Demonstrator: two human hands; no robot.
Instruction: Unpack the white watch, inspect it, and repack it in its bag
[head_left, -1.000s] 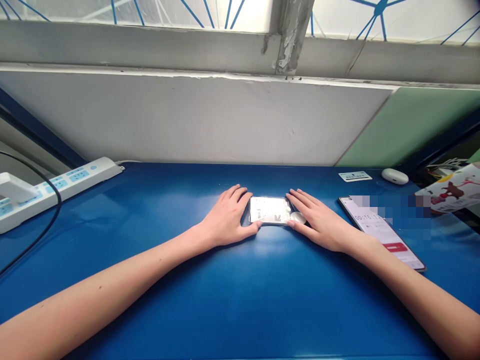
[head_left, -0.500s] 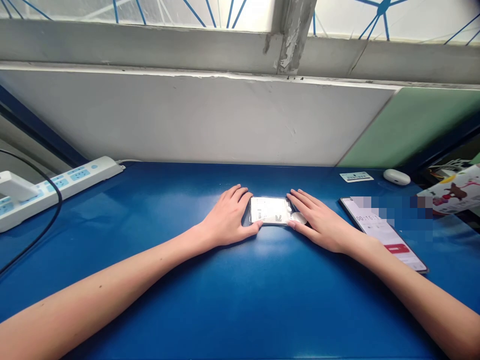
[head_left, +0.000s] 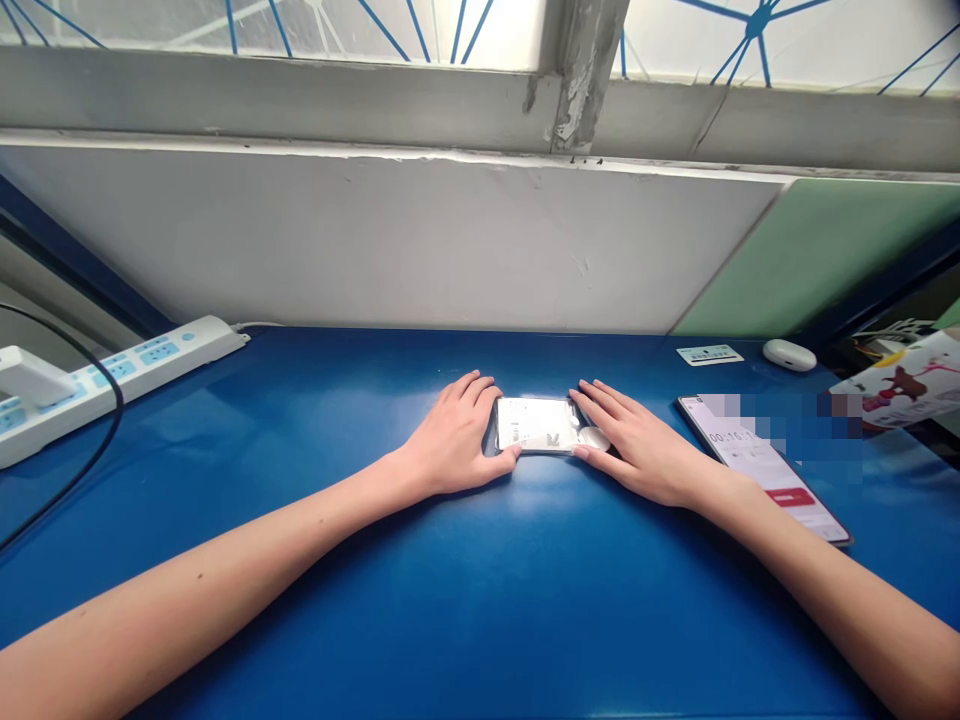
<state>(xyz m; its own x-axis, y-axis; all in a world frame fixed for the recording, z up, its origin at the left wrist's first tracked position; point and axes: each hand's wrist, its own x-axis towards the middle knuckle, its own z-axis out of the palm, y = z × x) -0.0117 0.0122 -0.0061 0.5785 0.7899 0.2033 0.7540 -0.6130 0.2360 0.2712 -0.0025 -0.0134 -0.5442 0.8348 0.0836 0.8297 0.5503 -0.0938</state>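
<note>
On the blue table lies a small flat packet [head_left: 536, 423] with a white printed face and glossy, see-through-looking edges. At its right end a round whitish piece [head_left: 595, 438] shows, partly covered by fingers; I cannot make out what it is. My left hand [head_left: 454, 435] rests palm down at the packet's left end, fingers stretched out and thumb at its near edge. Opposite it, my right hand [head_left: 634, 445] lies with fingers extended at the right end, the thumb by the near corner. Both hands touch or nearly touch the packet, and neither is wrapped round it.
A phone [head_left: 765, 470] with a timer on its screen lies beside my right forearm. Behind it are a small card [head_left: 709, 355] and a white earbud case [head_left: 789, 355]. A power strip [head_left: 157, 352] and black cable [head_left: 112, 430] are at left; a printed sheet [head_left: 911, 380] is at right.
The view has shifted very slightly. Both hands and the packet stay in the same places on the table.
</note>
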